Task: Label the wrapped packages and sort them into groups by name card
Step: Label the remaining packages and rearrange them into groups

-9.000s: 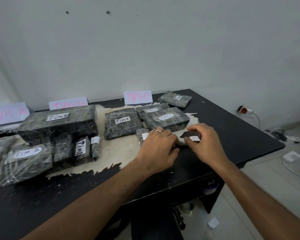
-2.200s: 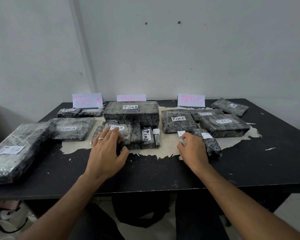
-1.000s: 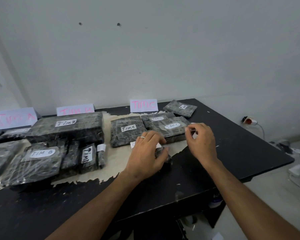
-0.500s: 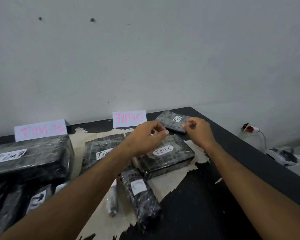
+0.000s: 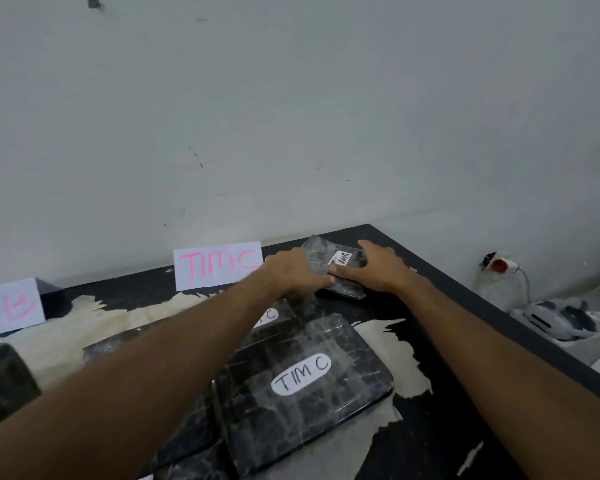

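Note:
At the table's far right corner lies a small flat wrapped package (image 5: 340, 263) with a white "TIM C" label. My left hand (image 5: 293, 273) grips its left edge and my right hand (image 5: 378, 268) holds its right side, thumb across the front. Just left of it stands the white name card "TIM C" (image 5: 217, 270) in pink letters. Nearer to me lies a bigger dark wrapped package (image 5: 305, 389) with an oval "TIM C" label. A further labelled package (image 5: 274, 315) is partly hidden under my left forearm.
A "TIM B" name card (image 5: 11, 308) and a dark package (image 5: 4, 382) sit at the left edge. The black table (image 5: 430, 306) has torn pale patches. The wall stands close behind. On the floor to the right are a power strip (image 5: 499, 265) and devices (image 5: 555, 318).
Both hands have reached further back from above the large "TIM C" package to the small package in the far corner and closed on it. The view has moved closer and to the right.

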`<state>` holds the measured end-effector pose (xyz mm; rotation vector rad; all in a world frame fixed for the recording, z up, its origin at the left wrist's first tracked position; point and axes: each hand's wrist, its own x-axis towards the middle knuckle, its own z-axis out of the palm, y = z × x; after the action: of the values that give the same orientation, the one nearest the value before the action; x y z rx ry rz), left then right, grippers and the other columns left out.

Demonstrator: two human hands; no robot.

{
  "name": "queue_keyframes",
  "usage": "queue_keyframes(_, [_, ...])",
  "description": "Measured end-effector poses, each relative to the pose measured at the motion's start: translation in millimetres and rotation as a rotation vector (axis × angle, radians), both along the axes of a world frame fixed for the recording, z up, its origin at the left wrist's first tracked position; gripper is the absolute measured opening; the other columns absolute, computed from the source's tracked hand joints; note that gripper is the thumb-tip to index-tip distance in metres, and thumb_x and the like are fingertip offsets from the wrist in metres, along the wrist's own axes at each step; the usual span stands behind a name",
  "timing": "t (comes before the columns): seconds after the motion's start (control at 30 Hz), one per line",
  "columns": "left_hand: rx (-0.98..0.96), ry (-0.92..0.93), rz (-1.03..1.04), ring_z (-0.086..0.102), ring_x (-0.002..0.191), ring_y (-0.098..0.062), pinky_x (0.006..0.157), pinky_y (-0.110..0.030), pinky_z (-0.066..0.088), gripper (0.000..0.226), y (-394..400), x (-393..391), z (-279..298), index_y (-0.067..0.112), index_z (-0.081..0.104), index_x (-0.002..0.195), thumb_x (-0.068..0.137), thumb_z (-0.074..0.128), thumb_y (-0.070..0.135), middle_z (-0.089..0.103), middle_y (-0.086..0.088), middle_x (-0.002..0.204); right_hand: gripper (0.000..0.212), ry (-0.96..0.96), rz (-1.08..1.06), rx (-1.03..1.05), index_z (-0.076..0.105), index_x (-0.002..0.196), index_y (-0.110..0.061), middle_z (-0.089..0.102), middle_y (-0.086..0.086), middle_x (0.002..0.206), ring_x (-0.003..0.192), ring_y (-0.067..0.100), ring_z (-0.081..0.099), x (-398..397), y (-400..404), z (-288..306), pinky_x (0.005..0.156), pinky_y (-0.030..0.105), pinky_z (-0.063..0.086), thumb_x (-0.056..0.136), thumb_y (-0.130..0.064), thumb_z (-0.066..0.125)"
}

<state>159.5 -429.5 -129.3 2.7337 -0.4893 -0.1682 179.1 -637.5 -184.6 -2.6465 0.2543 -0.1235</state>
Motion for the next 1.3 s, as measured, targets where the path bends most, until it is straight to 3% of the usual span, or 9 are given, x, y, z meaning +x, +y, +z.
queue_keyframes(0.2, [0.102,-0.024,0.07,0.047,0.133,-0.036,0.107,-0.045,0.044,0.092,-22.1,15.3,-11.1,0.011,0.043,0.143,0.079,0.069,0.072,0.054,-0.015,0.143,0.114,-0.019,-0.003,-0.111,0.04,0.151,-0.023,0.047,0.013,0.148,0.139,0.034,0.037,-8.3,-21.0,-1.6,0.112,0.051,0.035,0.064,-0.096,0.053])
queue_keyframes(0.4, [0.234,-0.019,-0.062,0.049,0.134,-0.035,0.104,-0.043,0.043,0.105,-72.0,1.5,-2.0,0.013,0.037,0.147,0.072,0.073,0.077,0.054,-0.009,0.144,0.108,0.013,-0.089,-0.232,0.046,0.144,-0.025,0.054,0.014,0.14,0.13,0.035,0.044,-58.9,-59.3,-0.7,0.104,0.048,0.039,0.067,-0.1,0.042])
queue_keyframes(0.53, [0.307,-0.02,-0.172,0.055,0.128,-0.033,0.106,-0.044,0.046,0.099,-107.7,-29.5,7.7,0.012,0.04,0.144,0.073,0.076,0.07,0.057,-0.009,0.14,0.113,0.049,-0.169,-0.279,0.044,0.147,-0.024,0.054,0.017,0.139,0.129,0.036,0.045,-111.1,-78.9,1.9,0.104,0.049,0.038,0.065,-0.102,0.034])
queue_keyframes(0.7, [0.34,-0.041,-0.288,0.057,0.11,-0.027,0.098,-0.041,0.049,0.08,-128.2,-76.2,15.6,0.016,0.054,0.133,0.074,0.08,0.064,0.063,-0.003,0.127,0.108,0.094,-0.285,-0.299,0.041,0.148,-0.024,0.048,0.021,0.144,0.132,0.039,0.041,-176.3,-81.1,3.5,0.106,0.052,0.035,0.072,-0.099,0.033])
queue_keyframes(0.8, [0.336,-0.058,-0.325,0.055,0.112,-0.029,0.099,-0.043,0.049,0.074,-129.1,-104.1,15.5,0.017,0.058,0.123,0.072,0.081,0.066,0.063,-0.002,0.116,0.114,0.141,-0.346,-0.332,0.04,0.148,-0.019,0.046,0.02,0.146,0.134,0.041,0.041,-214.3,-76.4,7.5,0.107,0.055,0.035,0.069,-0.101,0.031])
queue_keyframes(0.93, [0.278,-0.015,-0.368,0.056,0.096,-0.024,0.08,-0.034,0.046,0.067,-122.8,-149.6,10.6,0.016,0.056,0.119,0.074,0.086,0.054,0.063,-0.002,0.114,0.122,0.148,-0.378,-0.352,0.041,0.144,-0.015,0.049,0.02,0.143,0.131,0.042,0.045,-267.0,-69.3,13.1,0.106,0.053,0.039,0.062,-0.105,0.034])
queue_keyframes(1.03, [0.236,-0.032,-0.382,0.058,0.095,-0.025,0.075,-0.031,0.043,0.053,-109.9,-195.8,4.5,0.013,0.058,0.12,0.082,0.081,0.042,0.066,-0.008,0.12,0.122,0.144,-0.354,-0.316,0.039,0.145,-0.018,0.048,0.022,0.144,0.133,0.041,0.043,-304.2,-62.5,14.0,0.107,0.052,0.04,0.06,-0.104,0.038])
queue_keyframes(1.17, [0.066,-0.054,-0.375,0.062,0.109,-0.031,0.08,-0.034,0.047,0.032,-77.0,-261.4,-10.8,0.009,0.059,0.116,0.092,0.065,0.029,0.062,-0.015,0.124,0.124,0.201,-0.309,-0.303,0.036,0.149,-0.028,0.04,0.023,0.15,0.136,0.045,0.039,-345.5,-45.4,14.5,0.109,0.056,0.036,0.054,-0.108,0.032])
queue_keyframes(1.3, [-0.116,-0.066,-0.341,0.06,0.112,-0.03,0.094,-0.04,0.05,0.024,-37.2,-316.7,-29.8,0.011,0.061,0.111,0.096,0.057,0.03,0.058,-0.009,0.121,0.128,0.171,-0.279,-0.278,0.039,0.144,-0.029,0.043,0.022,0.147,0.132,0.044,0.043,-383.1,-19.6,15.5,0.105,0.054,0.039,0.046,-0.111,0.024])
